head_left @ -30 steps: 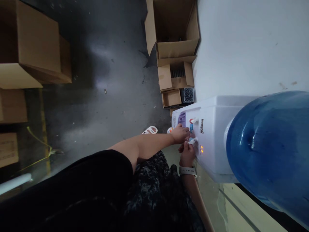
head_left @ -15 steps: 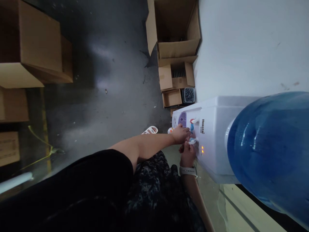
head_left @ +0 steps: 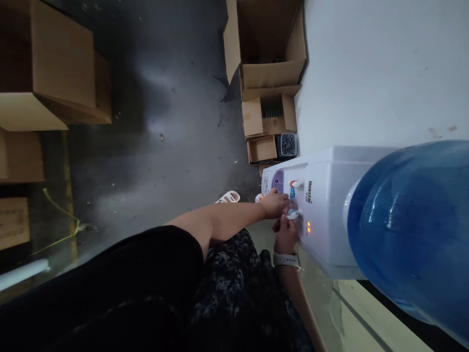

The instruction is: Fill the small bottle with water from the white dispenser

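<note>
The view lies sideways, with a white water dispenser (head_left: 318,210) at the right and a large blue water bottle (head_left: 410,230) upside down on top of it. My left hand (head_left: 274,204) reaches in from a black sleeve, its fingers over the white tap (head_left: 293,213). My right hand (head_left: 286,235), with a white watch (head_left: 286,260) on the wrist, sits just below that tap. A red-marked tap (head_left: 297,183) stands free beside them. The hands hide what lies between them, so any grip is unclear.
Open cardboard boxes (head_left: 269,49) and a clear tub of dark small parts (head_left: 287,144) stand along a white wall (head_left: 381,73). More cartons (head_left: 54,63) sit across the dark concrete floor (head_left: 164,146). My slippers (head_left: 229,198) show under my arm.
Both hands stay at the white tap with no clear movement. The whole scene drifts slightly to the right in the view.
</note>
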A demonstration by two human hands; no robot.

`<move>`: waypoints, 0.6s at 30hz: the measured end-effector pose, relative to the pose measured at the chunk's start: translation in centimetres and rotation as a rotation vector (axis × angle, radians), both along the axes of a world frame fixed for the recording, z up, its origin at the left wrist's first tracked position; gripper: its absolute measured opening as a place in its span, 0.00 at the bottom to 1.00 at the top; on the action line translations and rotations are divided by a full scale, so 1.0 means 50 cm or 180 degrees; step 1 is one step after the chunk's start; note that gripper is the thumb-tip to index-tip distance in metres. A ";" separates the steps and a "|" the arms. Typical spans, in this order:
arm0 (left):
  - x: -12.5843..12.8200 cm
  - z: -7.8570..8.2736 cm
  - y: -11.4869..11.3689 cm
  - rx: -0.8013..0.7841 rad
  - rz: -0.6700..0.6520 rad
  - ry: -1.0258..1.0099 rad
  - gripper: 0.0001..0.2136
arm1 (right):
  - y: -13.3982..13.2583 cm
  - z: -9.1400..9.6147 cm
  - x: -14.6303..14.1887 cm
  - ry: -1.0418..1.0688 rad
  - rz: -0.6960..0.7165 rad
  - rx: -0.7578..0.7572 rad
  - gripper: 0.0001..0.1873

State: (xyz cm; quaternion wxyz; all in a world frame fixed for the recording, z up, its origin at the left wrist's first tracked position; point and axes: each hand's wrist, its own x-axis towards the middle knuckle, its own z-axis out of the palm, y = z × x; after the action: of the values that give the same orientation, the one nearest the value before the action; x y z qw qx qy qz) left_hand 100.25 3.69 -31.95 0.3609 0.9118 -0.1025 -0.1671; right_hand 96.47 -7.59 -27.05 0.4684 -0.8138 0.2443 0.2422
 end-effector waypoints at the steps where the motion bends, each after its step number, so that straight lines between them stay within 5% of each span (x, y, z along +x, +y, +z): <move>1: 0.000 0.000 0.000 0.0002 -0.0001 -0.0003 0.07 | -0.001 -0.001 0.000 0.0007 0.0001 0.0004 0.16; 18: 0.000 0.002 -0.002 0.0039 -0.0014 -0.0010 0.07 | -0.002 0.001 0.000 -0.0044 0.0028 -0.0044 0.17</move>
State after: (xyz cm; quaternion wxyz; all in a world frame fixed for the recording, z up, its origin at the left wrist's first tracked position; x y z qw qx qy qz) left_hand 100.26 3.61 -31.84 0.3548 0.9140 -0.1041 -0.1671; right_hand 96.45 -7.69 -26.98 0.4634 -0.8197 0.2390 0.2369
